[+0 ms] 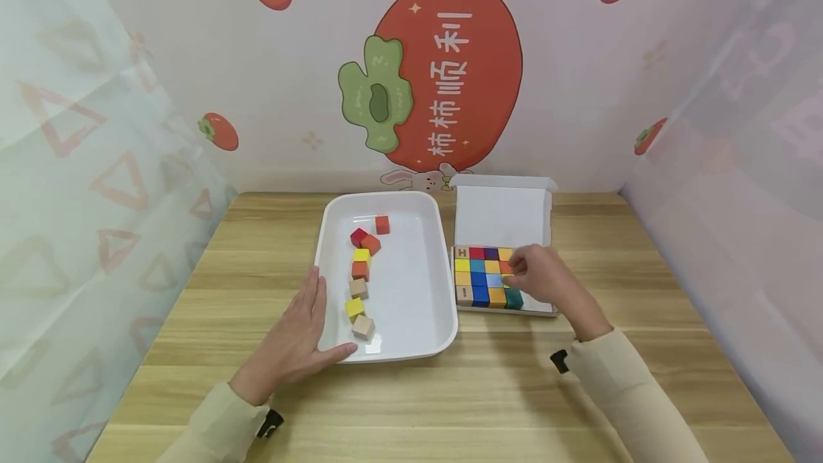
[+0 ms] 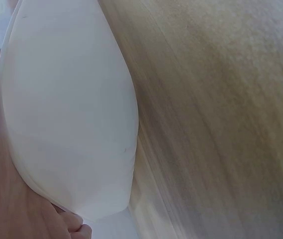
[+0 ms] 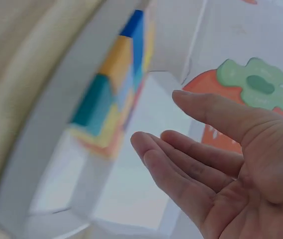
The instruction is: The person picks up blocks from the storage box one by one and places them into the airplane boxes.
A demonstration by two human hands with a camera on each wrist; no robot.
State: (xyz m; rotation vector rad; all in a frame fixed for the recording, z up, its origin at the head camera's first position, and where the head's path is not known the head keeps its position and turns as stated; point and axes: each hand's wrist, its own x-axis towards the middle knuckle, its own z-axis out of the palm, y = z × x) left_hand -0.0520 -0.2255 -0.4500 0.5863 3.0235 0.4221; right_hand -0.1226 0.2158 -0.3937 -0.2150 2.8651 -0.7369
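Observation:
My left hand [image 1: 291, 341] rests along the left side of a white tray [image 1: 411, 306], its fingers straight and its thumb at the near left corner. Inside the tray lies an uneven line of small cubes: red, an orange cube [image 1: 382, 224], a yellow cube [image 1: 354, 309] and a plain wooden cube [image 1: 363, 327]. Over a shallow white cardboard box [image 1: 539, 304] hovers my right hand [image 1: 539, 274]. The right wrist view shows its thumb apart from loosely bent fingers, with nothing between them. Rows of colored cubes fill the box's left part, among them a teal cube [image 3: 92, 103].
The box's white lid [image 1: 503, 214] stands raised at the back. Both containers sit side by side on a wood-grain table [image 1: 411, 413]. A wall [image 1: 289, 91] with persimmon pictures rises behind the table, and pale sheets hang at both sides.

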